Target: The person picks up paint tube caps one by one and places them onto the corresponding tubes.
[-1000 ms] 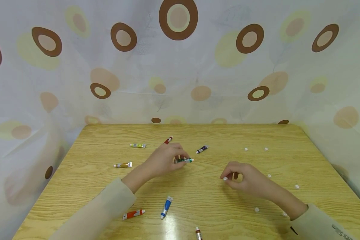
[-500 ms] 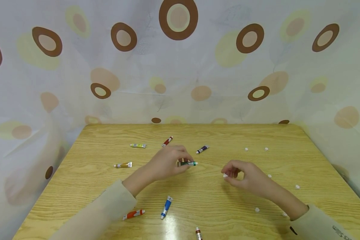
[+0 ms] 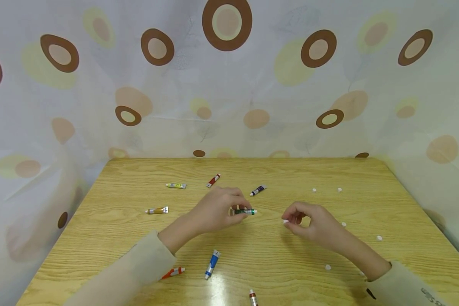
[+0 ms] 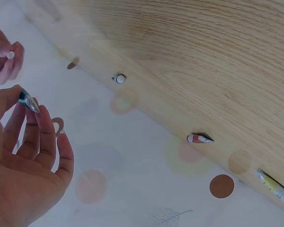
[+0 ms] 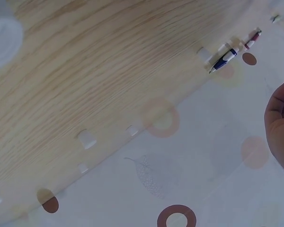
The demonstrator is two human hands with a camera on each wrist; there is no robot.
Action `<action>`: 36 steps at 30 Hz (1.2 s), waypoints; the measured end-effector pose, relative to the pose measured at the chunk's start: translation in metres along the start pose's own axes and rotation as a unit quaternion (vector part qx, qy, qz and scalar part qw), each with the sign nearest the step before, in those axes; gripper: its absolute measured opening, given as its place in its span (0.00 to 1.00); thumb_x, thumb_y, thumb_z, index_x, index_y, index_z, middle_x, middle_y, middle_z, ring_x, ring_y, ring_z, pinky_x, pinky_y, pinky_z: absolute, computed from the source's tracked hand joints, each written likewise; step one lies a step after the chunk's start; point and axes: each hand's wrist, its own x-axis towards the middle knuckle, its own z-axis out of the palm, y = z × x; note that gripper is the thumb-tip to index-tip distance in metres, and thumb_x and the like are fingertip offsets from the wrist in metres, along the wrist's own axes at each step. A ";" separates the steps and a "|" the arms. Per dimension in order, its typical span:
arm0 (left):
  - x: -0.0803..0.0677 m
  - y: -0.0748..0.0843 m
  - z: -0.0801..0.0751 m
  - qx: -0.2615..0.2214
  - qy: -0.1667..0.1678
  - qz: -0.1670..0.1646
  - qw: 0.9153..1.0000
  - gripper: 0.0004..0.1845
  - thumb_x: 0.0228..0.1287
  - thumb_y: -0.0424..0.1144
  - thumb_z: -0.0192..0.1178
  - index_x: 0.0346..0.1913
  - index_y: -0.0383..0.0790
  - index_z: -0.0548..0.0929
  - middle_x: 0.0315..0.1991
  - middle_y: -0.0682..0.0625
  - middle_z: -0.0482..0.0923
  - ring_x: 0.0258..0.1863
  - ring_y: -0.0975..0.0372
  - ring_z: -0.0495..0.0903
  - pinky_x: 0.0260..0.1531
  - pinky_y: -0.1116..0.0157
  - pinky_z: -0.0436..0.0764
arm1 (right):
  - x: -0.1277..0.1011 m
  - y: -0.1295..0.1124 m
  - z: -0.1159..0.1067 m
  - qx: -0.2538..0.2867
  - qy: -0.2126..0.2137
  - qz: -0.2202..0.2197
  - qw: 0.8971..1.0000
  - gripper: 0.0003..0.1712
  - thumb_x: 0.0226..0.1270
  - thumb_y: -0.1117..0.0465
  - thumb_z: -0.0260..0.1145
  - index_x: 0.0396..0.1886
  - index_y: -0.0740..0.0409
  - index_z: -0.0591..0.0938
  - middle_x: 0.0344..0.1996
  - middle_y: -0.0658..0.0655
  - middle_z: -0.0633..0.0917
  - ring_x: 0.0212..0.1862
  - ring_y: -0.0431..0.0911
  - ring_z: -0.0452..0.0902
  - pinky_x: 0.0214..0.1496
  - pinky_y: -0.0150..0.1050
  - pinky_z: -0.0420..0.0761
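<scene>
Green paint tube (image 3: 245,211) is pinched in left hand (image 3: 214,210) fingertips, nozzle pointing toward right hand (image 3: 310,221). Small white cap (image 3: 285,221) is pinched by right-hand fingertips, just right of the tube.

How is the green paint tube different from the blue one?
The green tube is pinched in the left hand and held above the table; the blue tube lies flat on the wood, untouched. The green tube points sideways toward the right hand, while the blue tube points roughly away from the person. Both are small paint tubes with a coloured band.
</scene>
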 end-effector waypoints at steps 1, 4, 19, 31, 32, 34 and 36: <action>0.000 0.001 0.000 0.001 -0.001 -0.001 1.000 0.08 0.67 0.40 0.70 0.47 0.46 0.91 0.40 0.56 0.86 0.32 0.69 0.83 0.38 0.73 0.76 | 0.000 0.000 0.000 0.000 0.003 -0.003 1.000 0.07 0.67 0.67 0.72 0.39 0.51 0.85 0.35 0.43 0.87 0.35 0.31 0.77 0.38 0.31 0.82; 0.000 0.003 0.001 0.005 -0.007 -0.004 1.000 0.08 0.67 0.41 0.70 0.47 0.48 0.91 0.41 0.57 0.86 0.31 0.70 0.82 0.41 0.70 0.75 | 0.001 0.000 0.002 -0.001 0.011 -0.013 1.000 0.09 0.66 0.68 0.73 0.39 0.49 0.85 0.36 0.46 0.88 0.36 0.31 0.77 0.38 0.31 0.82; 0.002 0.010 0.007 0.000 -0.009 0.021 1.000 0.07 0.67 0.41 0.70 0.46 0.47 0.91 0.41 0.56 0.87 0.32 0.70 0.82 0.42 0.69 0.80 | 0.005 -0.006 0.012 0.017 0.056 -0.051 0.997 0.13 0.63 0.73 0.72 0.39 0.49 0.86 0.36 0.46 0.88 0.37 0.33 0.79 0.39 0.31 0.83; 0.002 0.013 0.007 -0.005 -0.007 0.030 1.000 0.08 0.67 0.41 0.70 0.46 0.46 0.91 0.40 0.56 0.87 0.34 0.69 0.84 0.41 0.71 0.79 | 0.009 -0.013 0.017 0.022 0.080 -0.066 0.994 0.14 0.61 0.74 0.74 0.38 0.50 0.86 0.34 0.48 0.88 0.35 0.33 0.80 0.38 0.31 0.84; 0.002 0.014 0.007 -0.006 -0.006 0.031 0.999 0.08 0.67 0.41 0.70 0.46 0.46 0.91 0.40 0.56 0.87 0.34 0.69 0.84 0.41 0.71 0.79 | 0.009 -0.014 0.017 0.023 0.080 -0.064 0.994 0.14 0.61 0.74 0.74 0.38 0.50 0.86 0.34 0.48 0.88 0.35 0.33 0.80 0.38 0.31 0.84; 0.001 0.014 0.006 -0.004 -0.005 0.032 0.999 0.08 0.67 0.41 0.70 0.46 0.46 0.91 0.40 0.57 0.87 0.34 0.70 0.84 0.42 0.70 0.78 | 0.009 -0.014 0.018 0.025 0.080 -0.064 0.994 0.14 0.61 0.73 0.74 0.38 0.50 0.86 0.34 0.48 0.88 0.35 0.34 0.79 0.38 0.30 0.83; 0.001 0.014 0.006 -0.004 -0.005 0.032 0.999 0.08 0.67 0.41 0.70 0.46 0.46 0.91 0.40 0.57 0.87 0.34 0.70 0.84 0.42 0.70 0.78 | 0.009 -0.015 0.019 0.027 0.079 -0.062 0.995 0.14 0.61 0.73 0.74 0.38 0.50 0.86 0.34 0.48 0.88 0.35 0.34 0.79 0.38 0.30 0.83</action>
